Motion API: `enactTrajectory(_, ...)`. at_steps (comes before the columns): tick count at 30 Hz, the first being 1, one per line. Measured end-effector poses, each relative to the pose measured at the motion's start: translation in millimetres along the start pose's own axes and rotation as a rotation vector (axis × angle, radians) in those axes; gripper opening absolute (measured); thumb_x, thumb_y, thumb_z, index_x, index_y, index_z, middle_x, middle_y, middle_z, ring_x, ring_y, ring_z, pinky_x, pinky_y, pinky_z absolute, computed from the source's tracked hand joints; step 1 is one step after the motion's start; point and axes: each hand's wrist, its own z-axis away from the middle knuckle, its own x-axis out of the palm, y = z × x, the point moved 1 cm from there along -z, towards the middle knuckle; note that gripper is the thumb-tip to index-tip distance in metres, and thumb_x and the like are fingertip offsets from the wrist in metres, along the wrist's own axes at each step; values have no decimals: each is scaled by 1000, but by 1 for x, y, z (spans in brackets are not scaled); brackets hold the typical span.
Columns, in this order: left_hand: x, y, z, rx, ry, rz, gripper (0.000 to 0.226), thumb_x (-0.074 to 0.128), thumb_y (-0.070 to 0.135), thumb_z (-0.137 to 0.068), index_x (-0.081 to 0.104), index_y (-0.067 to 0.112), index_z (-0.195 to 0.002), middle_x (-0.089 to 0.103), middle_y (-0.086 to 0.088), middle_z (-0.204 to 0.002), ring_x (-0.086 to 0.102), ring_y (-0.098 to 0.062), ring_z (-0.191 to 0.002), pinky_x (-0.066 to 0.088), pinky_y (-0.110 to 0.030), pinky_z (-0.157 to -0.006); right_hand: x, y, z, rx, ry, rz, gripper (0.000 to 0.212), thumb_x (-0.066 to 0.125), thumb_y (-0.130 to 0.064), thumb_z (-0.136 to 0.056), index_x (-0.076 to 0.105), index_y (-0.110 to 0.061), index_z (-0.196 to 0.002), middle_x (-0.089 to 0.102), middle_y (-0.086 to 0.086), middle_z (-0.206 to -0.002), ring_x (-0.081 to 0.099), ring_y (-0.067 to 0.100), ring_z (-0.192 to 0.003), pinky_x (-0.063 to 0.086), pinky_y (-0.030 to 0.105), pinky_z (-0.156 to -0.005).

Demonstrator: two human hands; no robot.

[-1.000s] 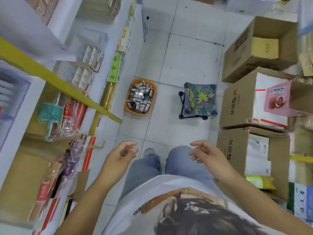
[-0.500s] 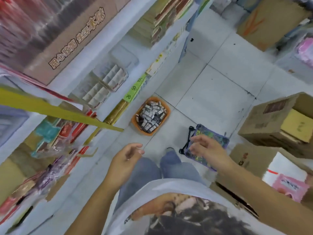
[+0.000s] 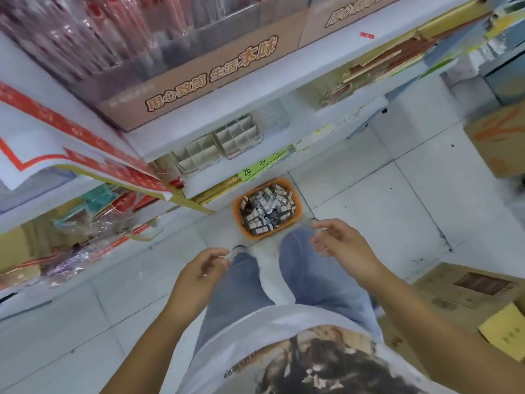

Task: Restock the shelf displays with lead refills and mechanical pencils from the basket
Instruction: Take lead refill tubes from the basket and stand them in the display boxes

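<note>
Scanning L to R from my remote seat. Far L: bagged packets, red/teal, crammed together and smeared by blur, can't ID them. Brown display carton sits on the upper shelf w/ clear-sleeved items standing in it. Could be pens or pencils, I can't tell.

L hand hangs mid-air, fingers loosely curled, nothing in it, well apart from any stock.

On the low shelf are two divided card trays side by side. Cells look empty, so prob the displays to fill. They sit near the aisle edge, so I guess stock drops in from above. Green price strip runs on the shelf lip just beside them; only "26" is legible.

Orange basket is on the floor, just in front of that shelf, I'd guess parked there for a short reach. It's heaped w/ small grey/white boxes, likely the lead refills. Print is too small to read, and no pencils show on top.

R hand hovers near the basket's near-right corner, not touching. Fingers are relaxed and part spread, holding nothing as far as I see; the tips are blurred.

Far R: cardboard cartons cut off by the frame edge, contents unclear.

My read: pre-grasp, nothing picked yet. Next needs a bend down, R hand into the basket.
</note>
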Motion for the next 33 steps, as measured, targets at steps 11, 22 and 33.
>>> enactTrajectory(11, 127, 13, -91, -158, 142, 245, 23, 61, 16, -95, 68, 37, -97, 72, 8, -96, 68, -11, -94, 50, -21, -86, -91, -19, -175, -4, -387, 464, 17, 56, -9, -94, 64, -18, -105, 71, 7, -89, 65, 12, -73, 51, 26, -72)
enactTrajectory(22, 203, -135, -311, -264, 144, 131, 14, 61, 18, -96, 66, 18, -109, 67, -3, -105, 60, -20, -88, 46, -21, -72, -8, 112, -406, -92, -459, 901, 16, 58, -19, -92, 59, -24, -107, 63, -4, -95, 56, 5, -74, 45, 13, -58)
enactTrajectory(33, 247, -340, -518, -104, 252, -121, 46, 68, 18, -92, 55, 18, -136, 49, -6, -143, 51, -26, -127, 41, -36, -107, 78, 335, -600, -463, -212, 1066, 32, 60, -17, -91, 59, -15, -123, 63, 3, -115, 59, 19, -104, 44, 27, -83)
